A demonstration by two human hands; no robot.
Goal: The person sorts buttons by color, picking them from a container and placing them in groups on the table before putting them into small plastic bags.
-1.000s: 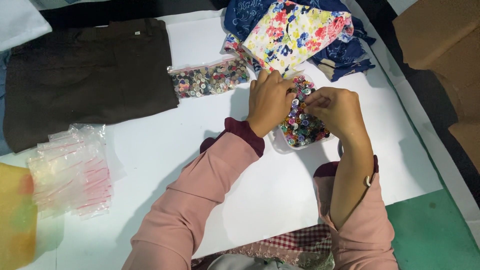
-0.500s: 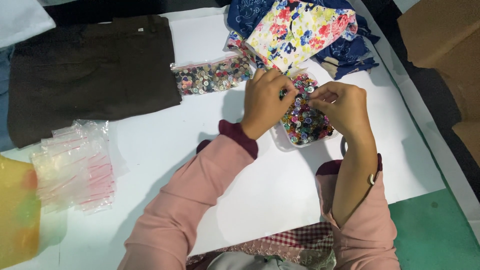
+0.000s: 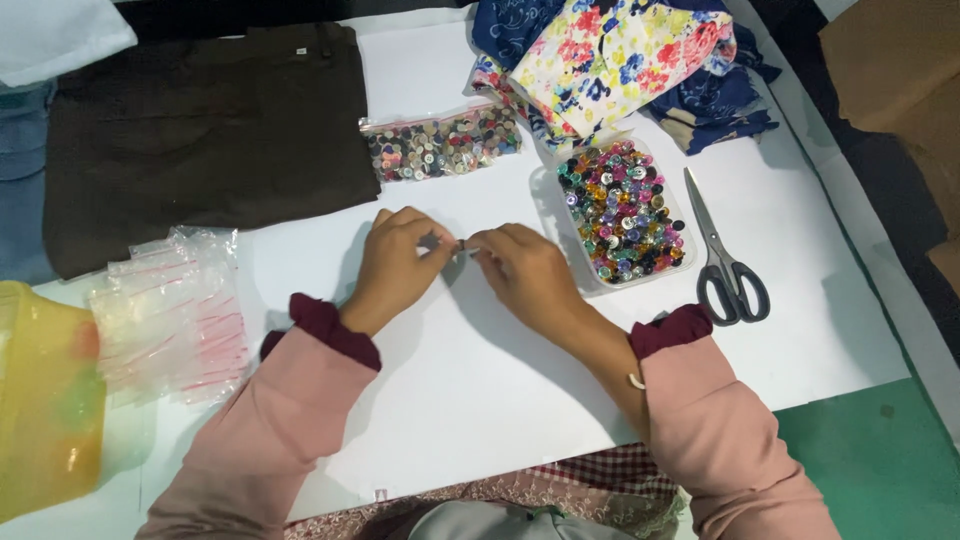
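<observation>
A tiny dark item (image 3: 461, 246), too small to identify, sits pinched between both hands above the white table (image 3: 480, 380). The left hand (image 3: 400, 262) and right hand (image 3: 525, 275) each press fingertips together on it. Just right stands a clear tub of mixed buttons (image 3: 622, 212), then scissors (image 3: 722, 252); a bag of buttons (image 3: 442, 145) lies beyond, small empty bags (image 3: 170, 310) far left.

This looks like a small sewing or garment workshop: a white worktop (image 3: 480, 400) carries a clear tray of mixed buttons (image 3: 622, 210), a bag of buttons (image 3: 443, 145), scissors (image 3: 722, 250), folded floral fabric (image 3: 620, 55), dark trousers (image 3: 200, 130) and empty zip bags (image 3: 170, 310).
</observation>
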